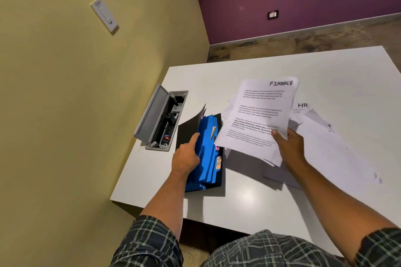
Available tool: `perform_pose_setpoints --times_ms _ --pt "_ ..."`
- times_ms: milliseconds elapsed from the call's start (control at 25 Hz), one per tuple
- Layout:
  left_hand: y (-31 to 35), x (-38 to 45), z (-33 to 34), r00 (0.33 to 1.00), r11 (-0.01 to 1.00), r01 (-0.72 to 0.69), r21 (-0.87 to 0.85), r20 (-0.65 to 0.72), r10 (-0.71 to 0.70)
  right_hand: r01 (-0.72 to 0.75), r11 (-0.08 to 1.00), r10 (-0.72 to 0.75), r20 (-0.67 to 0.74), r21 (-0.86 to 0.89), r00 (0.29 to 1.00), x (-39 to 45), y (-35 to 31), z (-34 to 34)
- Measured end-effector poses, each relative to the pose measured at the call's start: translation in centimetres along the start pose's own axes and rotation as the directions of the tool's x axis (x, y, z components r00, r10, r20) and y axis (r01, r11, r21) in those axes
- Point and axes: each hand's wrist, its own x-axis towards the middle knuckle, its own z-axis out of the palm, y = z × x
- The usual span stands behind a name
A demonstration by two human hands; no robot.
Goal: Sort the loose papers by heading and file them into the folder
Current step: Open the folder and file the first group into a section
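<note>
1. The white table (249, 201) carries everything; the expanding folder (206, 158) lies toward nine o'clock of its middle, and the loose papers (325, 154) are spread toward three o'clock, one showing the heading HR.
2. The folder's long axis runs from six to twelve o'clock. Its black cover (191, 128) is lifted toward eleven o'clock, and the blue dividers (207, 149) fan with their tabs pointing to three o'clock; an HR tab (218, 162) sits nearer six o'clock, and another labelled tab, too blurred to read, sits nearer twelve.
3. The FINANCE sheets (260, 115) are held above the table, just beside the folder. Their long axis runs from seven to one o'clock, heading end at one o'clock.
4. The right hand (288, 143) pinches these sheets at their lower edge, thumb on top.
5. The left hand (186, 154) rests on the dividers, fingers fairly straight, forefinger pressing the front pocket apart.
6. Judgement: the filing step for the Finance heading is in hand. The next move calls for widening the matching pocket and turning the sheets so a long edge slides down between the dividers.
</note>
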Motion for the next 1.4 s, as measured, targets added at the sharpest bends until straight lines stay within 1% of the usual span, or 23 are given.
perform_pose_setpoints --times_ms 120,200,280,360,560,720,920,1000,1080,1160,1200,1240,1320,1400 --pt "0.0 -0.1 -0.6 0.999 0.992 0.040 -0.123 -0.019 -0.042 0.090 0.995 -0.089 0.025 -0.046 0.996 0.1 -3.0 3.4" --pt "0.1 0.1 -0.8 0.994 0.972 0.102 -0.213 -0.009 -0.106 0.132 0.982 -0.122 0.078 -0.137 0.989 0.2 -4.4 5.3" --pt "0.1 0.2 -0.8 0.990 0.946 0.137 -0.294 0.004 -0.142 0.162 0.943 -0.116 0.168 -0.292 0.979 0.1 -5.3 6.6" --pt "0.0 0.3 -0.9 0.990 0.923 0.136 -0.361 0.017 -0.140 0.195 0.892 -0.096 0.251 -0.407 0.963 -0.1 -5.6 7.4" --pt "-0.3 0.4 -1.2 0.992 0.905 0.119 -0.409 0.010 -0.125 0.257 0.825 -0.041 0.400 -0.504 0.916 -0.4 -6.8 8.6" --pt "-0.3 0.5 -1.3 0.992 0.902 0.121 -0.414 0.008 -0.130 0.275 0.808 -0.013 0.450 -0.522 0.893 -0.6 -7.3 9.9" --pt "0.2 0.4 -0.9 0.994 0.910 0.098 -0.402 -0.001 -0.107 0.240 0.799 0.035 0.441 -0.551 0.897 -0.8 -7.9 12.0" --pt "0.3 0.4 -0.7 0.994 0.917 0.093 -0.389 -0.017 -0.108 0.251 0.771 0.077 0.477 -0.585 0.876 -1.1 -7.8 13.1" --pt "0.4 0.3 -0.6 0.993 0.915 0.086 -0.393 -0.038 -0.110 0.276 0.742 0.124 0.531 -0.610 0.838 -1.4 -7.4 14.2" --pt "0.5 0.2 -0.5 0.994 0.906 0.075 -0.417 -0.046 -0.103 0.275 0.745 0.169 0.571 -0.607 0.804 -1.6 -6.6 15.0" --pt "0.5 0.2 -0.5 0.994 0.900 0.069 -0.430 -0.047 -0.098 0.274 0.753 0.164 0.574 -0.598 0.802 -1.6 -6.2 15.2" --pt "0.5 0.2 -0.5 0.994 0.896 0.066 -0.439 -0.051 -0.099 0.264 0.767 0.142 0.556 -0.585 0.819 -1.7 -5.8 15.4" --pt "0.4 0.3 -0.5 0.991 0.894 0.065 -0.444 -0.074 -0.109 0.198 0.812 0.110 0.477 -0.549 0.872 -1.7 -5.1 15.5" --pt "0.2 0.2 -0.4 0.990 0.894 0.048 -0.446 -0.095 -0.100 0.167 0.832 0.118 0.463 -0.529 0.878 -1.8 -4.4 15.8"
